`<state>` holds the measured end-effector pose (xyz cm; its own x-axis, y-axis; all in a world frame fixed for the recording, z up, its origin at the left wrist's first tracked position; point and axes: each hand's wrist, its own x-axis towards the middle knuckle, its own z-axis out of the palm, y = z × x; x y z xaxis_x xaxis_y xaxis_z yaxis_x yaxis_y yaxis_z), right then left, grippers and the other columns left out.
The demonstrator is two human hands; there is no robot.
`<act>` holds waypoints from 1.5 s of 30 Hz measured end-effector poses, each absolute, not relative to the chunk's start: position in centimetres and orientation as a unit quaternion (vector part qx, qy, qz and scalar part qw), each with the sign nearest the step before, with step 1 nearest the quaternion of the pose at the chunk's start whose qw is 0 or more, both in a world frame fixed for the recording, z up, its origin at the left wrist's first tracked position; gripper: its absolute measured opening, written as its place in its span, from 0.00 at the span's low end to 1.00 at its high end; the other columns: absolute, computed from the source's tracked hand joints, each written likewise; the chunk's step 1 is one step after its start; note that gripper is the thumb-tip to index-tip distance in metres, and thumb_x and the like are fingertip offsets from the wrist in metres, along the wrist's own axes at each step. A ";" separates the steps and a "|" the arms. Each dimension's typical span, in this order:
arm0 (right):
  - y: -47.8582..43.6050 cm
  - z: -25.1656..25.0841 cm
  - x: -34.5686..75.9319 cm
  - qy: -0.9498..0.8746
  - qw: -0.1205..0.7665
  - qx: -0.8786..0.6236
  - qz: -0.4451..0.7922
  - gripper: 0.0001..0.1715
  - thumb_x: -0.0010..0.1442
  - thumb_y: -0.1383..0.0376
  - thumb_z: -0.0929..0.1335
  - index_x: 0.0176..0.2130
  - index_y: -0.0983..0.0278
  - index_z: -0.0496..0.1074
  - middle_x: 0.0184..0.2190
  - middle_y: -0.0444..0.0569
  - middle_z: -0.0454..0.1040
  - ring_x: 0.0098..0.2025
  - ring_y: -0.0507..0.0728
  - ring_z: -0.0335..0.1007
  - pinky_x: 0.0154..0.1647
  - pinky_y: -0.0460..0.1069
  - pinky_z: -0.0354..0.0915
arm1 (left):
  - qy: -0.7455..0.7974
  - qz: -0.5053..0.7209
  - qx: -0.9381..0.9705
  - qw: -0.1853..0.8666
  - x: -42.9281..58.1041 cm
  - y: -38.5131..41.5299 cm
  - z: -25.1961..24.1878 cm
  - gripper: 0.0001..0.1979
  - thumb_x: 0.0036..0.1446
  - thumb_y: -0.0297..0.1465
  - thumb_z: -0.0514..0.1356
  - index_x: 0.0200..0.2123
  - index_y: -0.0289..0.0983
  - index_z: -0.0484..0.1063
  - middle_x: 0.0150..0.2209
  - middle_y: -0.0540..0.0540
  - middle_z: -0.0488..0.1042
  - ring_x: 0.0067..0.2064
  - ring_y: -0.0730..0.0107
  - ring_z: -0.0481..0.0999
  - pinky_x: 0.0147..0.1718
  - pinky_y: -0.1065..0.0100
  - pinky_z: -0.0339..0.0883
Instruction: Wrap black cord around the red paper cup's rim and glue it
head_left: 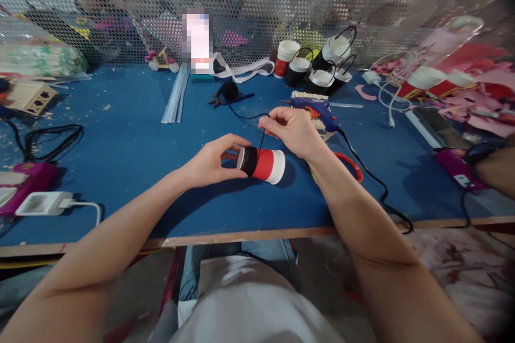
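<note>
A red and white paper cup (264, 165) lies on its side above the blue table, with black cord (250, 161) wound round the end near its base. My left hand (217, 161) grips that wrapped end between thumb and fingers. Pinched in the fingertips of my right hand (287, 126) is the loose length of cord, pulled up taut from the cup. From there the cord (245, 116) runs back to a black ball of cord (229, 90), which sits by dark-handled pliers (241, 97).
Behind my right hand lies a blue glue gun (314, 107). Orange-handled scissors (352, 165) are partly under my right forearm. Several cord-handled cups (321, 81) stand at the back near the mesh screen (249, 21). Glue sticks (176, 96) lie left of centre. Another person's arm (499, 169) is at right.
</note>
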<state>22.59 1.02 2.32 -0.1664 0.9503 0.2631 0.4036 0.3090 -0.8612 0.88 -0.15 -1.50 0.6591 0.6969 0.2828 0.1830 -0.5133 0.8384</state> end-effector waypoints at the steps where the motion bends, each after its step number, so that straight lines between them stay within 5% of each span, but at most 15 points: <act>1: 1.0 2.3 22.5 -0.696 0.419 -0.490 0.316 0.20 0.54 0.51 0.69 0.24 0.63 0.68 0.21 0.44 0.71 0.25 0.51 0.65 0.28 0.47 0.62 | 0.266 0.311 0.816 0.409 0.9 -0.2 -1.5 0.25 0.48 0.31 0.68 0.50 0.36 0.67 0.49 0.40 0.70 0.49 0.63 0.74 0.47 0.59 0.74; 9: 1.2 1.3 22.4 -0.710 0.403 -0.485 0.314 0.19 0.57 0.51 0.67 0.26 0.63 0.69 0.23 0.46 0.72 0.27 0.52 0.67 0.31 0.49 0.62 | 0.236 0.312 0.869 0.303 1.1 -0.7 -1.0 0.23 0.52 0.34 0.66 0.50 0.37 0.66 0.50 0.39 0.70 0.53 0.61 0.73 0.49 0.59 0.73; 26: 0.8 1.6 22.2 -0.746 0.281 -0.506 0.329 0.21 0.55 0.54 0.68 0.21 0.63 0.61 0.18 0.39 0.58 0.24 0.49 0.52 0.25 0.47 0.51 | 0.174 0.321 0.926 0.092 1.3 -1.4 -0.6 0.18 0.56 0.28 0.62 0.50 0.36 0.64 0.52 0.37 0.70 0.55 0.62 0.72 0.52 0.59 0.71; 31: 0.8 1.8 22.3 -0.757 0.234 -0.524 0.313 0.18 0.61 0.55 0.64 0.25 0.63 0.64 0.22 0.42 0.64 0.26 0.50 0.57 0.27 0.47 0.53 | 0.157 0.330 0.929 0.060 1.5 -1.4 -0.7 0.17 0.58 0.26 0.60 0.50 0.37 0.63 0.50 0.37 0.70 0.54 0.60 0.71 0.51 0.57 0.71; 38: 0.5 2.1 22.3 -0.770 0.181 -0.531 0.303 0.16 0.65 0.57 0.60 0.29 0.63 0.63 0.25 0.43 0.64 0.27 0.51 0.58 0.28 0.48 0.52 | 0.167 0.322 0.930 0.052 1.7 -1.4 -0.9 0.16 0.58 0.24 0.58 0.49 0.37 0.62 0.53 0.35 0.66 0.57 0.59 0.68 0.51 0.57 0.72; 45: 0.7 1.6 21.8 -0.771 0.191 -0.550 0.258 0.18 0.66 0.59 0.60 0.25 0.61 0.56 0.21 0.41 0.60 0.25 0.50 0.55 0.28 0.48 0.50 | 0.253 0.298 0.908 0.153 1.4 -0.9 -1.7 0.29 0.55 0.26 0.62 0.58 0.37 0.55 0.54 0.35 0.65 0.56 0.57 0.69 0.53 0.53 0.70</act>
